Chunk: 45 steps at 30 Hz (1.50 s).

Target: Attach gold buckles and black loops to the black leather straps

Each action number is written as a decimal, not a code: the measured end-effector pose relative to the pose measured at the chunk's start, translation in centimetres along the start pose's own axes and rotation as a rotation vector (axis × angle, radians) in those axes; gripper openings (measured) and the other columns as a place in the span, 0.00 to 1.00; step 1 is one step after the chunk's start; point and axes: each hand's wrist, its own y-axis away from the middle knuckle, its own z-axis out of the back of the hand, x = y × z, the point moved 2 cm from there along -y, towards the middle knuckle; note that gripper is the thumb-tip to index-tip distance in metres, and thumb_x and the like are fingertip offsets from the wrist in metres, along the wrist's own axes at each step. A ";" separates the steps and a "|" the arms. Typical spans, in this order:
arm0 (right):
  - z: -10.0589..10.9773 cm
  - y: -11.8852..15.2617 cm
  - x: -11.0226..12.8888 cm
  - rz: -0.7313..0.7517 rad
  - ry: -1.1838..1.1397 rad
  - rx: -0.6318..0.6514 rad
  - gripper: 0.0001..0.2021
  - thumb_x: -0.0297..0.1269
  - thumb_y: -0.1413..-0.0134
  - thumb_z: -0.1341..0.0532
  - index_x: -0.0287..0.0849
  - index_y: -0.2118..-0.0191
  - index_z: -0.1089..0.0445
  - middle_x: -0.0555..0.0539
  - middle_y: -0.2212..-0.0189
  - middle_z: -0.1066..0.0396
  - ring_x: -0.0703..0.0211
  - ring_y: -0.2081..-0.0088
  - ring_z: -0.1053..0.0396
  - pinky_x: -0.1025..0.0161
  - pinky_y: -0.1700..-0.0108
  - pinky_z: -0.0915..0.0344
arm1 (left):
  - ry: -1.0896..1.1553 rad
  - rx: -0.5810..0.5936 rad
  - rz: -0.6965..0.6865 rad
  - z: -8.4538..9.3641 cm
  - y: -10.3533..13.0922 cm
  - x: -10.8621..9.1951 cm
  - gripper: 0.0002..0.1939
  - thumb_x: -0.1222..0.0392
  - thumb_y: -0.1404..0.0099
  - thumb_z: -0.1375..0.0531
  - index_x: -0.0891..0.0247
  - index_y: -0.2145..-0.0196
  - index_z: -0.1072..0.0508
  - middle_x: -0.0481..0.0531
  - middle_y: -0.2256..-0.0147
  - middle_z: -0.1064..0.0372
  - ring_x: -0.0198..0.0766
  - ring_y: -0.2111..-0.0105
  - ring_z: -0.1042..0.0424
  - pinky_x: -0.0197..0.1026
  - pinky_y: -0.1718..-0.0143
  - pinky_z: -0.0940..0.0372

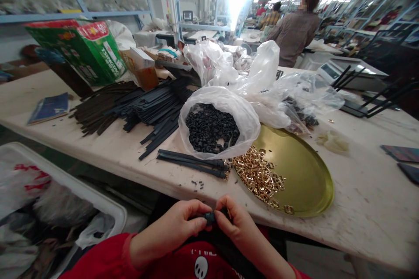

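- Strap [210,218], dark and mostly covered, runs roughly nine to three o'clock.
- Left hand [183,223] pinches its nine-o'clock side; right hand [235,222], equally near, pinches toward three.

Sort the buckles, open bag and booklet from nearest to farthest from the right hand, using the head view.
From the right hand:
1. Buckles: just ahead, slightly right, piled at the tray's near-left side.
2. Open bag: beyond the buckles, slightly left, holding black pieces.
3. Booklet: far left.
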 end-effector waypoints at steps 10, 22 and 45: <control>-0.3 1.1 -0.2 -0.090 -0.095 0.130 0.07 0.40 0.46 0.47 0.44 0.71 0.44 0.55 0.78 0.42 0.64 0.75 0.46 0.67 0.72 0.48 | -0.062 0.092 -0.021 -0.5 0.1 0.0 0.18 0.66 0.45 0.47 0.66 0.57 0.28 0.50 0.64 0.26 0.36 0.66 0.30 0.34 0.66 0.38; -1.6 1.8 -1.3 0.085 0.256 0.077 0.02 0.32 0.46 0.49 0.43 0.67 0.41 0.51 0.72 0.38 0.62 0.71 0.41 0.64 0.68 0.43 | -0.026 0.072 -0.022 -0.8 -0.1 1.7 0.17 0.63 0.44 0.46 0.67 0.56 0.30 0.50 0.64 0.27 0.34 0.68 0.31 0.32 0.68 0.39; -4.4 4.2 -2.8 0.557 0.460 0.072 0.09 0.28 0.44 0.53 0.44 0.59 0.40 0.49 0.71 0.29 0.62 0.72 0.32 0.67 0.69 0.37 | -0.300 0.186 0.068 -1.8 2.7 4.4 0.10 0.63 0.44 0.49 0.64 0.71 0.28 0.45 0.74 0.31 0.32 0.74 0.36 0.30 0.74 0.44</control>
